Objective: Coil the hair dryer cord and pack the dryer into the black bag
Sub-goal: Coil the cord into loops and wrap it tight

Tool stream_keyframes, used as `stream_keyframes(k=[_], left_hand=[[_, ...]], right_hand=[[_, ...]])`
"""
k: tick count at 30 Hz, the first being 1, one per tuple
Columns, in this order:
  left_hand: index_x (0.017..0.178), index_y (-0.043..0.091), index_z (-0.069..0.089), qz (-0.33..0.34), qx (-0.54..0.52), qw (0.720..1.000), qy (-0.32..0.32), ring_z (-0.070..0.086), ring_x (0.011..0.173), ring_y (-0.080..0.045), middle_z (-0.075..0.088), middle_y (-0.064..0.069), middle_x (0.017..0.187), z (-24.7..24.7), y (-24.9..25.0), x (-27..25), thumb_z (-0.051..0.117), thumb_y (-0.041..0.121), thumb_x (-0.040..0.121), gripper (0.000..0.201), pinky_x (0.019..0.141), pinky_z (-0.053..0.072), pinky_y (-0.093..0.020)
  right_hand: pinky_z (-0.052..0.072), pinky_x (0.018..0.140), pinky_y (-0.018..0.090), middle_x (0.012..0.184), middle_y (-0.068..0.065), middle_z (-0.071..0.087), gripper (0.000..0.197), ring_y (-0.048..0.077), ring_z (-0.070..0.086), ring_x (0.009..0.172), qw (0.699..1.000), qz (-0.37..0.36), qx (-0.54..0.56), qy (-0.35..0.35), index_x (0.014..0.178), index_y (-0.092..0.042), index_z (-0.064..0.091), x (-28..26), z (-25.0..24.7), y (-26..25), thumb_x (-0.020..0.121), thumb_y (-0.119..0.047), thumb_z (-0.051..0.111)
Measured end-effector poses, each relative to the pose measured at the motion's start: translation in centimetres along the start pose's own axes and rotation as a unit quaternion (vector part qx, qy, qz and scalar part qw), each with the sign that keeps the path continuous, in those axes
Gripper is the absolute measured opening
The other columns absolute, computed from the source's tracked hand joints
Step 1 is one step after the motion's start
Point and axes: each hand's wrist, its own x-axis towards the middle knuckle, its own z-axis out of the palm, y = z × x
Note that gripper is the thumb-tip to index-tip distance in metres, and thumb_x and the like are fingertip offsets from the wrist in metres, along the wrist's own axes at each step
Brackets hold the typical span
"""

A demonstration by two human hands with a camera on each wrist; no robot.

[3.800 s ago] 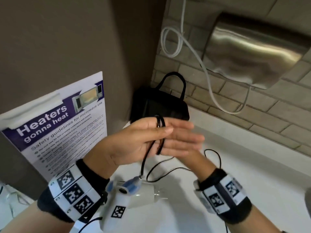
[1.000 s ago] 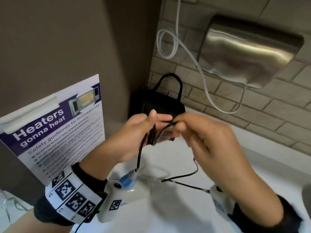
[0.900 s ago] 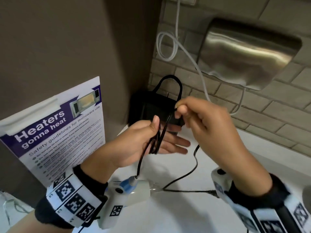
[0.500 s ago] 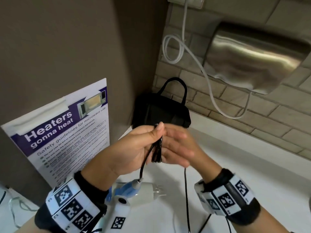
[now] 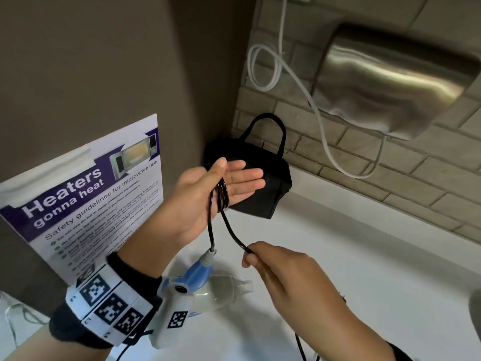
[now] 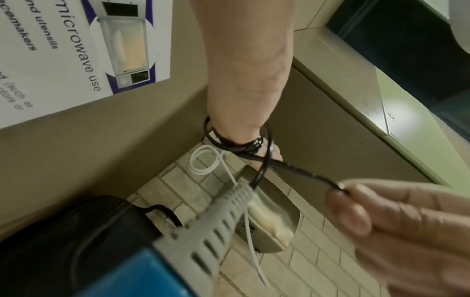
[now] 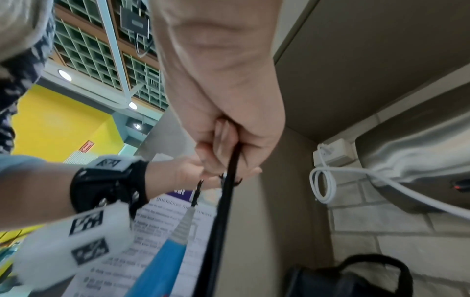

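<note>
Black cord (image 5: 221,194) is wound in several loops around my left hand (image 5: 234,183), which is held palm up with straight fingers in front of the black bag (image 5: 272,198). The loops (image 6: 236,144) also show in the left wrist view. One strand drops to the white and blue hair dryer (image 5: 208,290), which lies on the counter below. Another strand runs down to my right hand (image 5: 256,256), which pinches the cord (image 7: 230,180) between thumb and fingers. The bag stands upright in the corner with its handle up.
A microwave safety poster (image 5: 86,194) leans on the brown wall at left. A steel hand dryer (image 5: 390,82) and its looped white cable (image 5: 263,69) hang on the brick wall. The white counter (image 5: 364,243) stretches to the right.
My right hand has come out from behind the left hand and dropped below it, drawing the cord down. My left fingers have straightened out.
</note>
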Motion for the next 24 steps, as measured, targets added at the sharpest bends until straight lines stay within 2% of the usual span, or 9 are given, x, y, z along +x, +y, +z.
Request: stream_keyframes(k=[3,6,7,9,11,13,16,19,24], left_hand=[[0.11,-0.001,0.055,-0.007,0.06,0.998,-0.015,0.07,0.1,-0.031,0.074,-0.017,0.103,0.2,-0.6,-0.1,0.029,0.022,0.103,0.036,0.087,0.056,-0.032],[0.111,0.001,0.057,-0.041,0.134,0.989,-0.051,0.07,0.098,-0.028,0.074,-0.016,0.103,0.7,-1.2,-0.4,0.03,0.026,0.102,0.038,0.086,0.055,-0.031],[0.109,0.004,0.06,-0.059,0.152,0.984,-0.068,0.072,0.094,-0.025,0.075,-0.014,0.098,0.8,-1.3,-0.5,0.032,0.028,0.1,0.038,0.084,0.055,-0.029],[0.097,0.015,0.068,-0.094,0.173,0.973,-0.119,0.072,0.081,-0.016,0.075,-0.002,0.08,1.0,-1.3,-1.1,0.033,0.032,0.098,0.04,0.077,0.052,-0.023],[0.088,0.02,0.071,-0.125,0.164,0.963,-0.175,0.071,0.082,-0.021,0.074,-0.002,0.081,1.0,-1.0,-1.7,0.03,0.036,0.099,0.045,0.078,0.051,-0.023],[0.102,0.011,0.067,-0.148,0.159,0.954,-0.209,0.072,0.083,-0.029,0.075,-0.014,0.093,0.7,-0.6,-2.2,0.029,0.039,0.097,0.048,0.083,0.052,-0.029],[0.111,0.001,0.06,-0.16,0.127,0.949,-0.24,0.07,0.074,-0.026,0.073,-0.02,0.098,0.6,-0.3,-2.6,0.032,0.042,0.094,0.053,0.091,0.052,-0.039],[0.111,-0.001,0.06,-0.175,0.103,0.939,-0.276,0.068,0.065,-0.019,0.073,-0.018,0.093,1.1,-0.2,-3.1,0.034,0.038,0.095,0.05,0.085,0.052,-0.035],[0.108,-0.002,0.061,-0.186,0.053,0.941,-0.276,0.067,0.061,-0.015,0.074,-0.015,0.087,1.7,-0.5,-3.4,0.034,0.032,0.096,0.045,0.08,0.054,-0.031]], right_hand=[[0.039,0.055,0.025,0.065,-0.024,0.044,0.007,0.012,0.046,0.065,0.999,-0.005,-0.013,0.052,0.092,-0.036,0.05,-0.1,-1.8,-0.8,0.091,-0.036,0.043],[0.035,0.051,0.017,0.063,-0.025,0.045,0.01,0.003,0.045,0.056,0.993,-0.031,-0.049,0.105,0.082,-0.031,0.057,0.5,-3.8,-1.5,0.089,-0.029,0.05],[0.037,0.049,0.019,0.063,-0.022,0.05,0.013,0.004,0.046,0.054,0.991,-0.039,-0.06,0.113,0.08,-0.029,0.059,0.9,-4.5,-1.6,0.089,-0.031,0.05],[0.045,0.047,0.03,0.067,-0.011,0.061,0.02,0.01,0.053,0.055,0.987,-0.055,-0.081,0.124,0.077,-0.024,0.062,1.8,-5.6,-1.5,0.089,-0.034,0.049],[0.046,0.048,0.035,0.066,-0.006,0.06,0.02,0.016,0.055,0.057,0.985,-0.063,-0.085,0.135,0.075,-0.021,0.063,2.8,-6.6,-0.9,0.088,-0.03,0.05],[0.046,0.05,0.035,0.064,-0.009,0.058,0.016,0.014,0.055,0.059,0.982,-0.062,-0.08,0.157,0.076,-0.021,0.064,3.9,-7.2,-0.3,0.086,-0.024,0.053],[0.044,0.052,0.03,0.063,-0.011,0.055,0.017,0.004,0.052,0.059,0.981,-0.078,-0.045,0.174,0.079,-0.021,0.067,5.4,-7.3,0.7,0.089,-0.029,0.055],[0.048,0.058,0.029,0.068,-0.008,0.061,0.023,0.006,0.058,0.066,0.98,-0.093,0.008,0.178,0.08,-0.02,0.067,6.6,-6.7,1.1,0.091,-0.037,0.055],[0.046,0.062,0.023,0.071,-0.003,0.061,0.017,0.009,0.057,0.068,0.975,-0.088,0.085,0.187,0.077,-0.018,0.066,7.6,-5.6,1.1,0.092,-0.021,0.06]])
